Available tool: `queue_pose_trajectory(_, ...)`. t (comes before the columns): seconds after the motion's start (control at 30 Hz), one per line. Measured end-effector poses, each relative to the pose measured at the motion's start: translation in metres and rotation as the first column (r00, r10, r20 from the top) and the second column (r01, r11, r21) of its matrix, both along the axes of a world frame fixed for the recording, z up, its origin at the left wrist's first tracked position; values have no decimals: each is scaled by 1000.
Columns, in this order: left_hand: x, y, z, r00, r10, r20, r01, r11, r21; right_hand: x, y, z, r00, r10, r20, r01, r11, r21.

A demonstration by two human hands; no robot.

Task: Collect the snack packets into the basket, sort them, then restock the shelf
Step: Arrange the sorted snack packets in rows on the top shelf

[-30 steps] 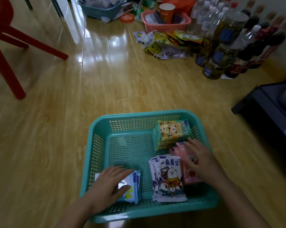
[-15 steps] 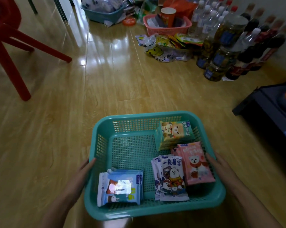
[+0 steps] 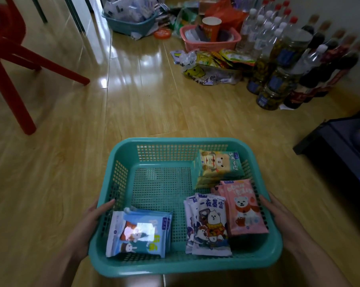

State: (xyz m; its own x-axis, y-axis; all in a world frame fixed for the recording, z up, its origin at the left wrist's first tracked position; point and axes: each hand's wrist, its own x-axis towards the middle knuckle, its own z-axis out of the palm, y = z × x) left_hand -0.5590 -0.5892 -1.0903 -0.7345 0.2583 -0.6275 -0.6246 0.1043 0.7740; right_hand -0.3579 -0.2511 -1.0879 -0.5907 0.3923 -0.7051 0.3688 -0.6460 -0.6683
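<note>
A teal mesh basket (image 3: pixel 175 141) sits low in front of me over the wooden floor. Inside it lie sorted stacks of snack packets: blue ones (image 3: pixel 137 235) at the near left, white ones (image 3: pixel 208 226) at the near middle, pink ones (image 3: pixel 243 210) at the right, and yellow-green ones (image 3: pixel 218 164) at the far right. My left hand (image 3: pixel 86 226) grips the basket's left side, thumb on the rim. My right hand (image 3: pixel 282 218) holds the right side. The fingers of both hands are hidden beneath the rim.
A red chair (image 3: pixel 13 79) stands at the left. At the back are another teal basket (image 3: pixel 129 25), a pink basket (image 3: pixel 210 42), a pile of loose snack bags (image 3: pixel 212 65), and several bottles and jars (image 3: pixel 288 59). A dark low unit (image 3: pixel 340 146) is at the right.
Both hands left the packets inside the basket and moved out to its two sides, where they now hold it. The basket appears slightly nearer to me.
</note>
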Motion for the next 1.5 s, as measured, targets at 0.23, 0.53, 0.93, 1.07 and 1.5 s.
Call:
queue_pose_trajectory(0.23,-36,20,115,998,-45,-38,46,998,41,-15,20,115,996,-19,-83,21,1000,19)
queue_pose_trajectory(0.53,-34,52,440,982,-184,-41,187,979,76,26,26,430,984,-160,-79,166,984,68)
queue_pose_trajectory(0.93,7,128,735,872,-489,-22,487,861,148,154,-11,740,880,-451,-150,465,882,78)
queue_pose_trajectory(1.07,30,145,759,780,-625,30,618,777,117,207,-55,767,794,-587,-158,605,787,121)
queue_pose_trajectory(1.5,253,180,795,129,-990,-63,992,129,8,419,-293,793,253,-958,-136,965,241,103)
